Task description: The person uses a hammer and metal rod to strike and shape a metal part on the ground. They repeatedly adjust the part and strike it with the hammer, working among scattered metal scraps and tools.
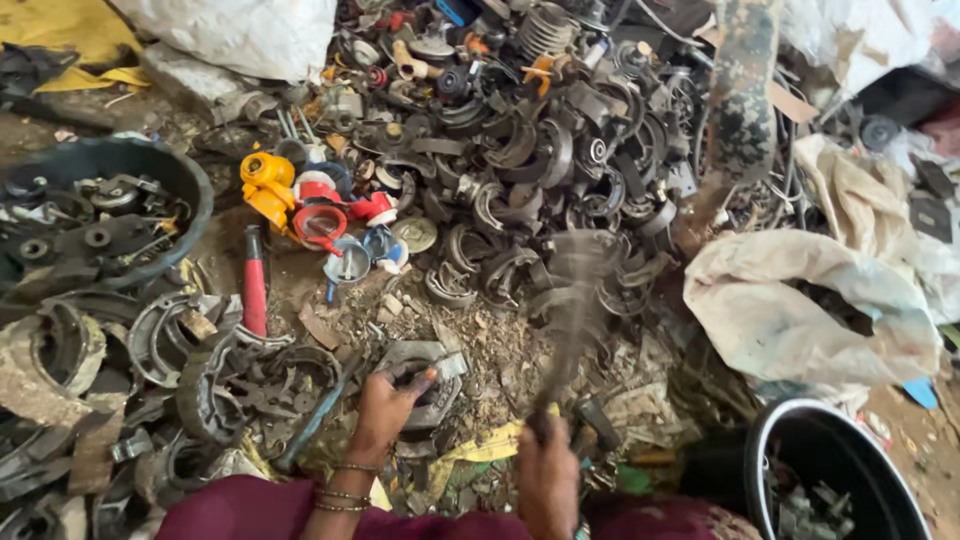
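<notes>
My left hand point(385, 408) presses down on a grey metal part point(425, 372) lying on the dirt in front of me, fingers curled over its edge. My right hand point(547, 470) grips the handle of a hammer-like tool point(577, 290), which is raised and motion-blurred above the ground. The tool's head hangs over the edge of a big heap of curved brake shoes and scrap parts point(530, 150).
A dark tub of metal pieces point(195, 185) stands at the left. A black bucket point(770, 440) with scrap sits at the lower right. White sacks point(790, 300) lie on the right. Yellow, red and blue plastic parts point(320, 210) and a red-handled tool point(255, 285) lie near the heap.
</notes>
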